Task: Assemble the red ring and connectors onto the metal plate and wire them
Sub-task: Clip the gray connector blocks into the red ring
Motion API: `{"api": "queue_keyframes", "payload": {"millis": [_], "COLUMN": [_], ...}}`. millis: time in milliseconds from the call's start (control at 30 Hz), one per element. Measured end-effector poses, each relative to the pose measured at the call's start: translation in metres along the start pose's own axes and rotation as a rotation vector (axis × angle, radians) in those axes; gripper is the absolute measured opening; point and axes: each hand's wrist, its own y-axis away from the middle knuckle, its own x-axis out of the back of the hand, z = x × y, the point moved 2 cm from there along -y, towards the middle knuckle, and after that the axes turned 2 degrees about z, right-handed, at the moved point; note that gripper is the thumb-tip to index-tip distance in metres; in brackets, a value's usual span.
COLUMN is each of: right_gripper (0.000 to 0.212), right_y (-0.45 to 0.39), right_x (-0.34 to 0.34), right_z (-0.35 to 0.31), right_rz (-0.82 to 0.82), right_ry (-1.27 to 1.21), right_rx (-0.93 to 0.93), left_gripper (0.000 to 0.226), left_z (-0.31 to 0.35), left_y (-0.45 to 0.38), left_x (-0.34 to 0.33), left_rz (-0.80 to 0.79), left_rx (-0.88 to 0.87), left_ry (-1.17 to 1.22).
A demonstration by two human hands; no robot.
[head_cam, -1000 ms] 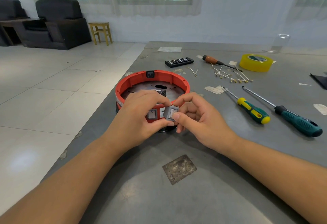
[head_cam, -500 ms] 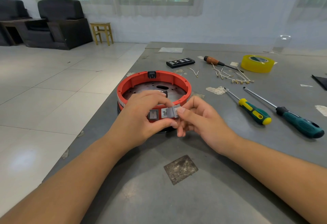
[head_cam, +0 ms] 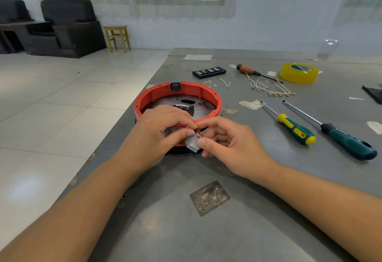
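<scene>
The red ring (head_cam: 208, 94) sits on the metal plate (head_cam: 203, 107) near the table's left edge, with a black socket (head_cam: 175, 86) set in its far wall. My left hand (head_cam: 157, 135) covers the ring's near wall, where another switch is half hidden beneath its fingers. Both hands pinch a small grey switch connector (head_cam: 193, 142) just in front of that wall: the left thumb presses its top, and my right hand (head_cam: 225, 141) holds its right side. The connector is tilted. Short white wires (head_cam: 266, 88) with terminals lie beyond the ring.
To the right lie a green-yellow screwdriver (head_cam: 293, 128) and a dark green one (head_cam: 347, 141). At the back are a wooden-handled screwdriver (head_cam: 249, 70), a yellow tape roll (head_cam: 298, 72) and a black bit case (head_cam: 209, 71). The table edge runs left of the ring.
The grey connector has come off the ring's near wall and tilted, sitting lower and further right between my thumbs. My left fingers have closed over the neighbouring switch.
</scene>
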Motion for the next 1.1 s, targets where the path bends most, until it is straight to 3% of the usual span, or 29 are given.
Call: {"api": "queue_keyframes", "payload": {"millis": [167,433,667,867,1100], "right_gripper": [0.016,0.019,0.019,0.018,0.016], "right_y": [-0.001,-0.001,-0.004,-0.004,-0.004], "right_x": [0.001,0.000,-0.001,-0.002,-0.001], "right_z": [-0.002,-0.019,-0.022,-0.022,-0.019], "right_rz": [0.106,0.119,0.118,0.119,0.132], "right_ry": [0.118,0.535,0.572,0.604,0.608], "right_rx": [0.063,0.338,0.325,0.334,0.368], "left_gripper": [0.022,0.030,0.018,0.058,0.061], "left_z": [0.000,-0.004,-0.001,0.004,0.004], "left_y": [0.000,0.000,0.001,0.000,-0.002], "left_x": [0.002,0.010,0.013,0.013,0.013], "left_rz": [0.005,-0.124,-0.127,-0.160,-0.193], "left_rx": [0.085,0.203,0.249,0.297,0.292], "left_ry": [-0.021,0.001,0.069,-0.031,-0.028]}}
